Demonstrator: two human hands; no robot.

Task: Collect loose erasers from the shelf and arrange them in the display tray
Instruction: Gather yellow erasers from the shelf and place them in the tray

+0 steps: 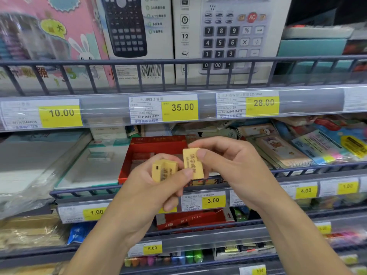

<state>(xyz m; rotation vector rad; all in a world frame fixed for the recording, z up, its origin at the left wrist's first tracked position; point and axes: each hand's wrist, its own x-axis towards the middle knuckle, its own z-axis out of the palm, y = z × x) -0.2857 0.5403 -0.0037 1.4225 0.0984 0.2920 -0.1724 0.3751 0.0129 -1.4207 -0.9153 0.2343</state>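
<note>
My left hand [151, 187] grips a small stack of yellow erasers [163, 169] with dark printed characters. My right hand [228, 165] pinches one more yellow eraser [192, 162] upright between thumb and fingers, right beside the stack; my left thumb touches its lower edge. Both hands hover in front of the red display tray [156, 145] on the middle shelf. Several erasers lie inside the tray, blurred and partly hidden by my hands.
A wire rail [83, 192] fronts the shelf, with price tags below. Teal and white packs [95, 165] lie left of the tray, notebooks and sticky notes [297, 147] to the right. Calculator boxes [228, 36] stand on the shelf above. Another red box [190, 219] sits one shelf lower.
</note>
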